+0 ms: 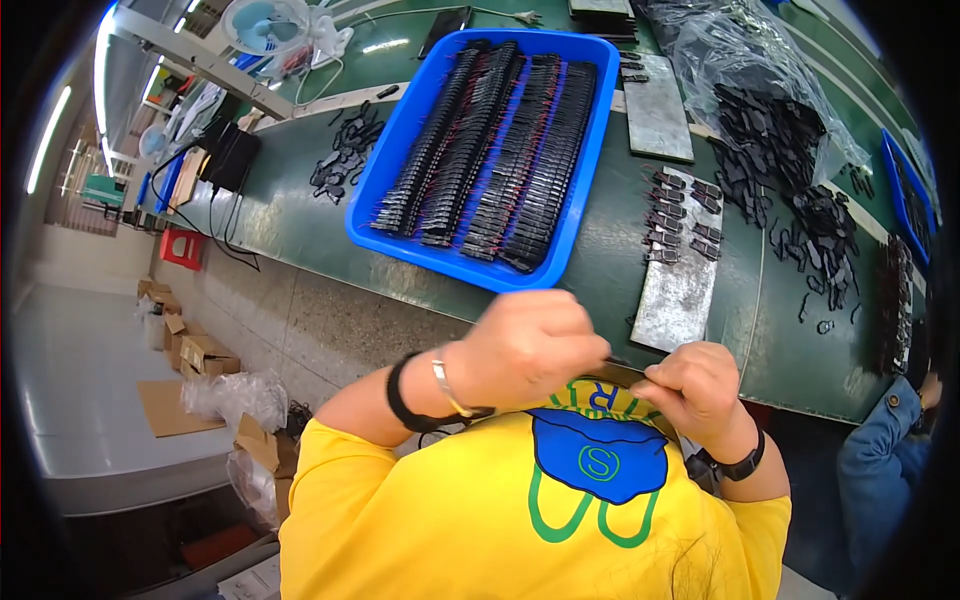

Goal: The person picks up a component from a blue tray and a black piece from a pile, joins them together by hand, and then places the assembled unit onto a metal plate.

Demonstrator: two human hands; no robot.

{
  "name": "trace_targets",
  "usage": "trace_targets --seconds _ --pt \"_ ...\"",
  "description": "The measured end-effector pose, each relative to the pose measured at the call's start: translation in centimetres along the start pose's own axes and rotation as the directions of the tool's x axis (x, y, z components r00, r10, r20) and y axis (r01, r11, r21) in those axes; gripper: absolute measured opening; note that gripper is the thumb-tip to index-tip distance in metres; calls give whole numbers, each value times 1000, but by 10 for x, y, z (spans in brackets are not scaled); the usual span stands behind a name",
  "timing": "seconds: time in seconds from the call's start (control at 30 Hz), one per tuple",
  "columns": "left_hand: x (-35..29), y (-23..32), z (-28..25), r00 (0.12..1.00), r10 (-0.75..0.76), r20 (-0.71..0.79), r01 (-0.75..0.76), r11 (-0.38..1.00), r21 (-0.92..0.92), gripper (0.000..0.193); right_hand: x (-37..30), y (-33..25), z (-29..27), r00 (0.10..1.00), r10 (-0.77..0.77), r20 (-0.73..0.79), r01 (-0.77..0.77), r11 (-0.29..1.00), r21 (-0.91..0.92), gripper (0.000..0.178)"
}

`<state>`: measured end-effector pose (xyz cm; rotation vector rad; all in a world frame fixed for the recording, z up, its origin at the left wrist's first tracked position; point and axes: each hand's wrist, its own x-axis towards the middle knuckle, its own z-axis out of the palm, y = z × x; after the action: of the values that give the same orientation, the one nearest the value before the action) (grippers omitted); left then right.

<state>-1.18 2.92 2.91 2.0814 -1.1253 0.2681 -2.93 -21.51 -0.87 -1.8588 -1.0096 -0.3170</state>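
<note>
My left hand (540, 345) and my right hand (697, 388) are both closed in pinches in front of my chest, near the bench's front edge. A thin dark piece shows in the gap between the fingertips; it is too small to name, and the fingers cover its ends. Just beyond my left hand stands a blue tray (456, 266) with long rows of small black parts with bits of red. Past my right hand lies a grey metal plate (672, 312), bearing several small black parts (668, 215) on its far half.
Loose black pieces (765, 150) are heaped at the right by a clear plastic bag (715, 45). A smaller black pile (347, 150) lies left of the tray. Another metal plate (657, 110) lies farther back. A co-worker's blue sleeve (880, 465) is at the right edge.
</note>
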Motion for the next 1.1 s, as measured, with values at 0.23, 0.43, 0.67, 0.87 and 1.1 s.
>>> trace_targets --seconds 0.23,0.43,0.67,0.87,1.1 --pt "-50 -57 -97 921 -375 -107 385 829 405 10 -17 7 -21 978 155 -138 -172 978 -117 21" --pt "-57 -85 -115 913 -400 74 311 805 505 9 -23 7 -23 960 196 -200 -231 958 -170 20" --pt "-51 -94 -119 878 -437 196 268 787 556 12 -24 4 -27 961 173 -213 -219 952 -213 21" --pt "-49 -92 -116 859 -477 188 292 756 586 11 -31 3 -32 952 198 -231 -250 943 -221 20" --pt "-48 -87 -121 849 -510 136 363 751 551 11 -32 12 -48 934 155 -321 -264 906 -330 14"
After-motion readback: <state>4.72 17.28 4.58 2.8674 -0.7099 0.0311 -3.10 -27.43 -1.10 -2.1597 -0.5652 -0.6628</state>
